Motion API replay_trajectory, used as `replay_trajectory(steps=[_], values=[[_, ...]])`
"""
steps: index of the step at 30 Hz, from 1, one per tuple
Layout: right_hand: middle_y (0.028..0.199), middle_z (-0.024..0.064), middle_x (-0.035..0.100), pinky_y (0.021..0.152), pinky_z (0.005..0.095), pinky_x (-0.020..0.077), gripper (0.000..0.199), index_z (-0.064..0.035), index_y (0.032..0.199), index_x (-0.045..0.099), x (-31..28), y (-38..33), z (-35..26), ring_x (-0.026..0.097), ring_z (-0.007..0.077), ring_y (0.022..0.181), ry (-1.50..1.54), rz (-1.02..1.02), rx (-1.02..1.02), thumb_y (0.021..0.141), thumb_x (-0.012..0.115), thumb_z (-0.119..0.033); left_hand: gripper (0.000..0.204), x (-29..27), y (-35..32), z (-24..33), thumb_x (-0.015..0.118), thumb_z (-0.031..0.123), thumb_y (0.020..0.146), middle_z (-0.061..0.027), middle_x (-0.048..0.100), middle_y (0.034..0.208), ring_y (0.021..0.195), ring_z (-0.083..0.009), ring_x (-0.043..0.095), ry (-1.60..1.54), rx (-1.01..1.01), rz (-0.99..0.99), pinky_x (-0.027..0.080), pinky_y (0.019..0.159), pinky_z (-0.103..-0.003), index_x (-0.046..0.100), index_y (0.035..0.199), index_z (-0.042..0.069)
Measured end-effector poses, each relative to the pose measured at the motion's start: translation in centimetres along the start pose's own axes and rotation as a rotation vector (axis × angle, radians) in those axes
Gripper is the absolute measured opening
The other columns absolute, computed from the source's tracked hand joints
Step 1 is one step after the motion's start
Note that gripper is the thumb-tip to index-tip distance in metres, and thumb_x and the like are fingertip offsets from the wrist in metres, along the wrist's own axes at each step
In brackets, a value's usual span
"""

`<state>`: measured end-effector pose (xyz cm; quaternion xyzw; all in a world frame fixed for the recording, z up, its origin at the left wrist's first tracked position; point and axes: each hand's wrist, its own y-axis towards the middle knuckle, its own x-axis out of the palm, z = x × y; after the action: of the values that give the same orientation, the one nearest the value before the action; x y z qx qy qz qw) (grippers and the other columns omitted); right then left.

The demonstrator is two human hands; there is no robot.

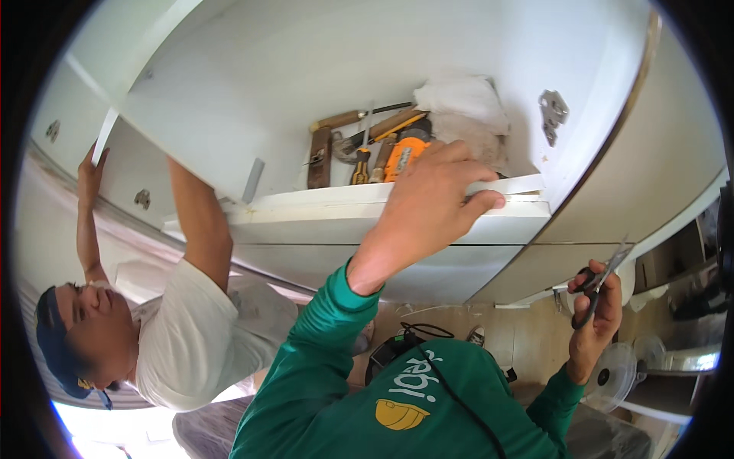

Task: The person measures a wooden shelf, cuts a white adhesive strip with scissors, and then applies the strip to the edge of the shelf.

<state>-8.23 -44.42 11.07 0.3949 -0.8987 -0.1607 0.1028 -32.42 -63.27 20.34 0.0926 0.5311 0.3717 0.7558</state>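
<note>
My left hand (pixel 428 191) bends over the front edge of a white cabinet shelf. Its thumb and fingers close on a thin white edging strip (pixel 526 184) that lies along that edge, its right end sticking out past my thumb. Off to the right and lower, my right hand (pixel 600 310) holds a pair of scissors (pixel 609 269) with dark handles, blades pointing up. Just behind my left hand, inside the cabinet, lie an orange-and-black tool (pixel 407 155), a screwdriver (pixel 360 164), a hammer (pixel 345 145) and a wooden hand plane (pixel 319 158).
White bundles (pixel 462 103) sit behind the tools. A metal hinge (pixel 552 115) is fixed on the cabinet's right wall. To my left a co-worker (pixel 191 329) in a white shirt reaches up to the cabinets with both arms. A fan (pixel 612 375) stands low at right.
</note>
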Motion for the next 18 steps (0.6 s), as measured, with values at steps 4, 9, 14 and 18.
replay_trajectory(steps=[4,9,14,18], values=[[0.108,0.0067,0.065,0.087,0.0286,0.0505,0.059,0.0013,0.138,0.059,-0.1,0.4,0.4,0.063,0.0162,0.098,0.009,0.021,-0.072,0.095,0.080,-0.033,0.039,0.1,0.8,-0.5,0.081,0.031,0.090,-0.0112,0.072,0.100,0.098,-0.0305,0.066,-0.042,-0.022,-0.082,0.052,0.088,-0.041,0.077,0.120,0.006],[0.108,0.0063,0.065,0.086,0.0271,0.0494,0.060,0.0006,0.139,0.059,0.4,1.1,0.4,0.063,0.0160,0.098,-0.017,-0.059,-0.043,0.095,0.081,-0.034,0.047,-1.0,1.0,-0.4,0.078,0.028,0.092,-0.0135,0.076,0.115,0.110,-0.0280,0.069,-0.350,-0.190,-0.196,0.053,0.097,-0.040,0.072,0.129,0.001],[0.112,0.0057,0.064,0.086,0.0273,0.0495,0.057,-0.0013,0.140,0.059,-0.5,1.3,1.5,0.063,0.0153,0.100,0.036,-0.116,-0.046,0.097,0.079,-0.032,0.046,-0.8,1.0,-0.6,0.073,0.027,0.094,-0.0203,0.075,0.120,0.113,-0.0374,0.069,-0.270,0.025,-0.227,0.053,0.099,-0.042,0.070,0.132,0.001],[0.111,0.0032,0.065,0.083,0.0251,0.0485,0.057,-0.0040,0.141,0.059,1.3,1.3,2.1,0.063,0.0130,0.098,0.082,-0.016,-0.133,0.095,0.080,-0.031,0.042,2.0,1.9,1.2,0.075,0.034,0.094,-0.0187,0.069,0.106,0.108,-0.0401,0.065,-0.145,0.073,-0.083,0.051,0.096,-0.049,0.075,0.123,0.004]])
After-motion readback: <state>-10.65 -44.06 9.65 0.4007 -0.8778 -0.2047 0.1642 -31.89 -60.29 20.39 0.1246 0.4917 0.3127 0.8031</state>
